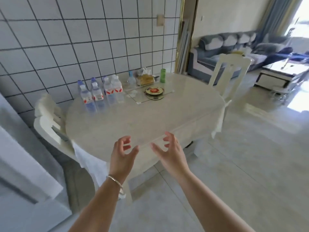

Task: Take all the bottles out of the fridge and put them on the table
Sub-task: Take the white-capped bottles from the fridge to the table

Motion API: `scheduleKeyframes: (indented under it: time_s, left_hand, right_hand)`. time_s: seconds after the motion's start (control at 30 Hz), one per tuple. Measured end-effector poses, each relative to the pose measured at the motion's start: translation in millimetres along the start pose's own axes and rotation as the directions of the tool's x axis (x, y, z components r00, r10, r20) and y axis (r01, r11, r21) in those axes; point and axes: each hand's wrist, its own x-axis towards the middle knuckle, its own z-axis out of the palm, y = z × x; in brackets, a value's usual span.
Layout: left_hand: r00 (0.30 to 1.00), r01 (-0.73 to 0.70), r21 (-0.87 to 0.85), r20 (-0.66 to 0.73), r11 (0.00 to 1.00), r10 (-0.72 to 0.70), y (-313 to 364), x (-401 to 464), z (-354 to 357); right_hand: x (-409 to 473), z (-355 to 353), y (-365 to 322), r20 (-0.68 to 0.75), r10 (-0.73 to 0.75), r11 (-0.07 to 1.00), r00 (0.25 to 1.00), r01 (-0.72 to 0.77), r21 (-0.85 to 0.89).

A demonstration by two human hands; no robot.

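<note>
above near table (167, 124) edge, empty left hand (122, 150)

We record an oval pale table (145, 121) under a clear cover. Upright water bottles (100, 94) cluster at its far left edge; beside them stand a food bag (145, 79), green cup (163, 75) and stacked plates (154, 92).
</note>
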Motion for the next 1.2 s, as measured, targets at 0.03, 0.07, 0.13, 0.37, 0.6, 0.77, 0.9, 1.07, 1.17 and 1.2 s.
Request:
scheduleKeyframes:
  time_s: [0.03, 0.07, 0.13, 0.37, 0.6, 0.77, 0.9, 1.07, 1.17, 1.2]
  left_hand:
    - [1.000, -0.014, -0.004, 0.013, 1.000, 0.014, 5, -13, -4]
    - [1.000, -0.026, -0.005, 0.018, 1.000, 0.026, 8, -26, -9]
    - [0.999, -0.052, 0.012, 0.015, 0.999, 0.052, 15, -54, -20]
    - [0.989, -0.064, -0.013, -0.133, 0.998, 0.062, 38, -145, -79]
    - [0.961, 0.033, -0.060, -0.274, 0.998, -0.048, 20, -228, -164]
    - [0.922, 0.065, -0.128, -0.372, 0.990, -0.109, 2, -259, -231]
    - [0.880, 0.085, -0.228, -0.439, 0.970, -0.181, -18, -261, -300]
    - [0.847, 0.082, -0.275, -0.487, 0.958, -0.213, -52, -246, -412]
    - [0.847, 0.077, -0.279, -0.488, 0.957, -0.210, -74, -232, -480]
    - [0.846, 0.074, -0.278, -0.491, 0.958, -0.208, -80, -225, -501]
  right_hand:
    - [-14, -6, 0, -0.006, -0.008, 1.000, 1.000, 0.008, -0.005]
    - [-28, -11, 0, -0.017, -0.014, 1.000, 1.000, 0.014, -0.005]
    - [-56, -17, -2, -0.027, -0.015, 1.000, 1.000, 0.015, 0.005]
    - [-142, -13, -39, 0.085, -0.161, 0.987, 0.983, 0.159, 0.024]
    - [-228, 32, -71, 0.244, -0.264, 0.963, 0.933, 0.242, 0.115]
    - [-271, 78, -98, 0.359, -0.304, 0.953, 0.883, 0.279, 0.120]
    - [-300, 145, -130, 0.472, -0.385, 0.910, 0.793, 0.410, 0.053]
    - [-323, 247, -203, 0.525, -0.405, 0.907, 0.748, 0.402, 0.128]
    - [-324, 307, -255, 0.523, -0.391, 0.918, 0.757, 0.357, 0.169]
    - [-322, 325, -270, 0.522, -0.390, 0.920, 0.759, 0.347, 0.184]
